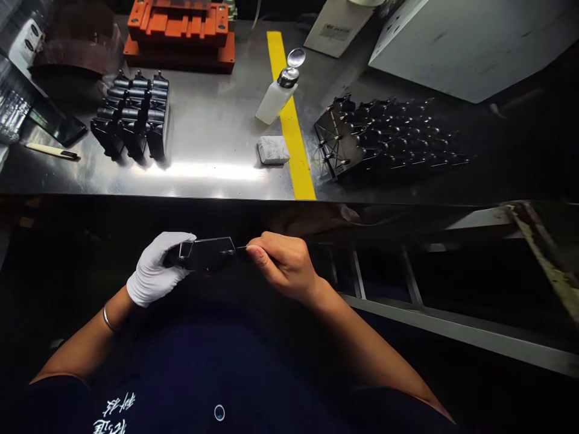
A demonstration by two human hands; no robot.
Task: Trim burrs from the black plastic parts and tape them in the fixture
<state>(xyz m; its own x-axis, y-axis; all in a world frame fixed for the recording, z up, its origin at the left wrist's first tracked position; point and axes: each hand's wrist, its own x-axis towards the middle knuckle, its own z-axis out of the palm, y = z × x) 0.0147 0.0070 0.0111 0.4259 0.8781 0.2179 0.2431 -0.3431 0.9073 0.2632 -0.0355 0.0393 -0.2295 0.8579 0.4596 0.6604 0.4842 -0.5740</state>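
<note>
In front of the bench, my left hand (158, 268), in a white glove, grips a glossy black plastic part (208, 254) by its left end. The part has thin, light-catching edges and points to the right. My bare right hand (284, 262) is closed in a pinch at the part's right end. A thin stem (241, 248) runs between the part and my right thumb and finger. Whether it belongs to the part or is a separate thin tool cannot be made out. Most of the part's underside is lost in the dark.
On the metal bench (212, 126) stand rows of black molded parts (136, 114), an orange fixture (181, 36), a white pump bottle (278, 90) and a folded white cloth (273, 149). More black parts (393, 135) lie right of the yellow tape (296, 144). A cutter knife (52, 150) lies left.
</note>
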